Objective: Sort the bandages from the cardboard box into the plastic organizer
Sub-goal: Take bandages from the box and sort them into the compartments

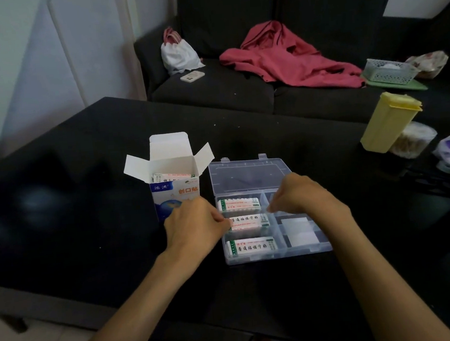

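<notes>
progress: three bandage stacks fill the left compartments of the organizer (274, 250), centre frame | left: box (175, 193) at centre-left holds more bandages (174, 176) | left hand (196, 224) pinches middle stack (248, 221) | right hand (299, 193) curled above organizer, grasp cannot be told

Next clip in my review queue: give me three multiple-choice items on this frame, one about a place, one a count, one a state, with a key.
1. Where does the cardboard box stand relative to the plastic organizer?
A. Left
B. Right
C. Inside it

2. How many left-column compartments hold bandage stacks?
A. One
B. Three
C. Five

3. What state is the organizer lid in?
A. Closed
B. Removed
C. Open, folded back

Key: 1 A, the box sits left of the organizer. 2 B, three printed stacks fill the left column. 3 C, the clear lid lies flat behind the tray, hinged.
</notes>
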The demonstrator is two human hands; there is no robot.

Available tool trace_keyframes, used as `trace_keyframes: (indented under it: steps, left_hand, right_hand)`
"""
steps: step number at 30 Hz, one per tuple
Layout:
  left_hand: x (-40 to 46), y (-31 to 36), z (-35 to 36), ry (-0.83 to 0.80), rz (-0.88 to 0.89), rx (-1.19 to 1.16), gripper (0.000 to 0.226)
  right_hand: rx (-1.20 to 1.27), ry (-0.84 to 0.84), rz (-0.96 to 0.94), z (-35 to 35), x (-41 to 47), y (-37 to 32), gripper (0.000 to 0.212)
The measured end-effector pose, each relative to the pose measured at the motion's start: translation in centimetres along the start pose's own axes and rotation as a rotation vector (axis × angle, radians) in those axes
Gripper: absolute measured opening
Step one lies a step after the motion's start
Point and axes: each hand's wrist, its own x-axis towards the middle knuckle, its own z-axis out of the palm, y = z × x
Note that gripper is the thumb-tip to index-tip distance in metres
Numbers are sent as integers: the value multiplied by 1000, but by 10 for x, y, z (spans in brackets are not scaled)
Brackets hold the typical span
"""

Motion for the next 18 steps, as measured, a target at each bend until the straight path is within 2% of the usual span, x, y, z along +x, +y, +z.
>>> trace_keyframes:
  steps: [2,5,8,13,18]
  left_hand:
    - [1,-1,-2,31,11,0,19]
    - [8,-7,-8,82,-14,-83,23]
    - [13,-14,-12,5,-35,-103,18]
    - [14,-16,-9,-109,-33,-68,12]
    - [10,-13,-4,-38,55,-113,18]
  right_hand:
    - [15,-3,-46,0,0,2,29]
    - [94,25,-266,0,-2,5,10]
    - [78,77,-442,3,-3,5,10]
    - [11,-6,-495,12,3,8,16]
    - [55,-56,-473,22,8,11,21]
